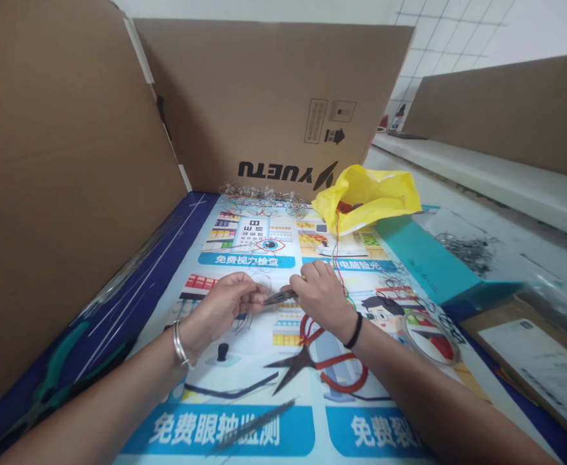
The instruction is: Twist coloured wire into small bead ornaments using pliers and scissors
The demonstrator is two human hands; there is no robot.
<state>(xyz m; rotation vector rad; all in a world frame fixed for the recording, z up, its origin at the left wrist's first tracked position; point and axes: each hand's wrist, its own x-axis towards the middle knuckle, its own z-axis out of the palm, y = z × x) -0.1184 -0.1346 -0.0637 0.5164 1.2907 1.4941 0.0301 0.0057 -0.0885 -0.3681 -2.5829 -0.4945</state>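
Note:
My left hand (228,303) is closed in a pinch on a thin clear wire loop (263,282), held just above the printed poster mat (245,426). My right hand (323,294) is closed around small pliers (281,296), whose dark jaws point left and meet the wire at my left fingertips. A thin red-green thread (338,255) runs from my right hand up to a yellow bag (368,194). Red-handled scissors (319,367) lie on the mat just below my right wrist.
Cardboard walls stand left (61,194) and behind (264,97). Teal-handled pliers (55,381) lie at the left edge, thin wires (254,423) near the front, a pile of finished wire pieces (259,194) at the back. A clear tape roll (431,336) and a teal box (429,258) sit right.

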